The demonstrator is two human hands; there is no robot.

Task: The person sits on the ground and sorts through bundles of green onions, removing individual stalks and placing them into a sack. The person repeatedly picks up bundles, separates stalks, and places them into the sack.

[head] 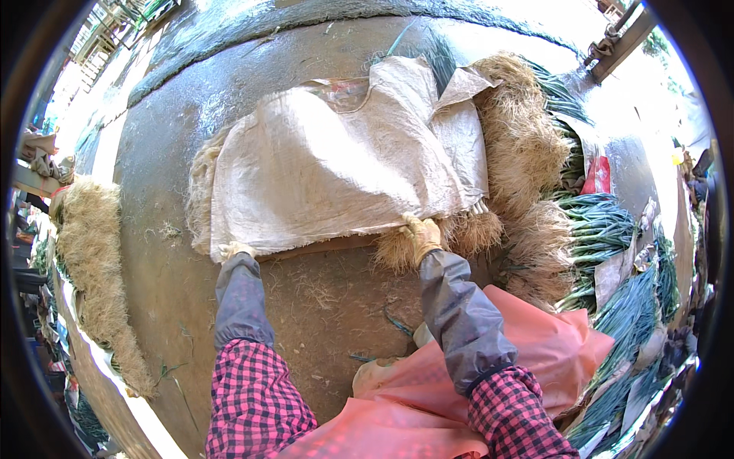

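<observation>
A large pale woven sack cloth (321, 178) lies spread over a pile of green onions in front of me. My left hand (236, 250), in a light glove, grips the cloth's near left corner. Farther right along the same near edge, my gloved right hand (423, 234) holds the cloth. Tan onion roots (395, 251) poke out beneath the edge beside my right hand. More pale roots (200, 195) show past the cloth's left side. Green leaves (440, 60) stick out at its far side. What lies under the middle of the cloth is hidden.
Bundled green onions (599, 226) lie at right, their root mass (519, 137) facing the cloth. Another row of roots (94, 281) runs along the left. A translucent red apron (424, 396) covers my lap. The wet concrete floor (321, 310) carries loose root scraps.
</observation>
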